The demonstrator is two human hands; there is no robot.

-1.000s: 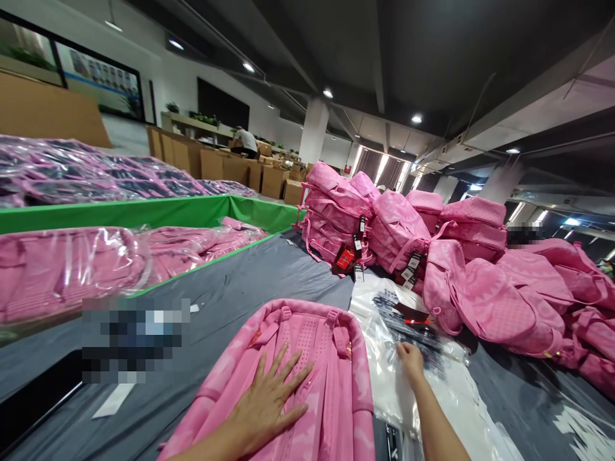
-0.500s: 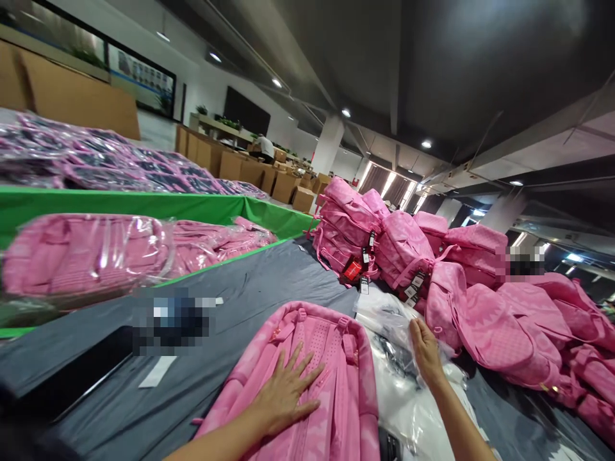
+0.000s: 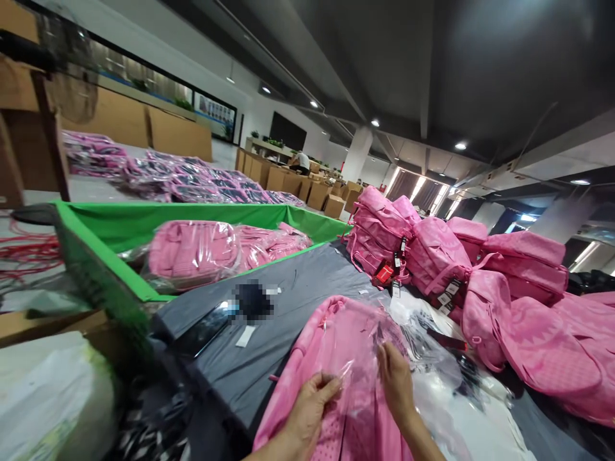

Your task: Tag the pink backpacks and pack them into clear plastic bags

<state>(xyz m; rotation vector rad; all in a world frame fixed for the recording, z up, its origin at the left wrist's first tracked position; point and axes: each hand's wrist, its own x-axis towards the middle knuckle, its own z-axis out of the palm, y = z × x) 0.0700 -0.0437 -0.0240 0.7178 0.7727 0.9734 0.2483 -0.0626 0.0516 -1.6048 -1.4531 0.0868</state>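
Note:
A pink backpack [image 3: 283, 390] lies in front of me on the dark grey cloth, shoulder straps partly visible. Over it a clear plastic bag [image 3: 358, 339] is spread, and the backpack shows through the film. My left hand [image 3: 310, 403] pinches the bag's near edge between thumb and fingers. On the other side my right hand [image 3: 396, 384] is closed on the same film. Beside the backpack, on the right, lies a pile of clear and white plastic bags [image 3: 461, 416].
Pink backpacks [image 3: 437, 256] with hanging tags are heaped at the right. To the left stands a green-lined bin [image 3: 202, 214] holding bagged backpacks [image 3: 192, 253]. A phone [image 3: 204, 330] and a white paper slip [image 3: 245, 336] lie on the grey cloth [image 3: 298, 288]. A fan [image 3: 67, 77] is far left.
My left hand has left the backpack's straps and now grips the plastic film. My right hand has brought the clear bag leftward over the backpack. The view has swung left.

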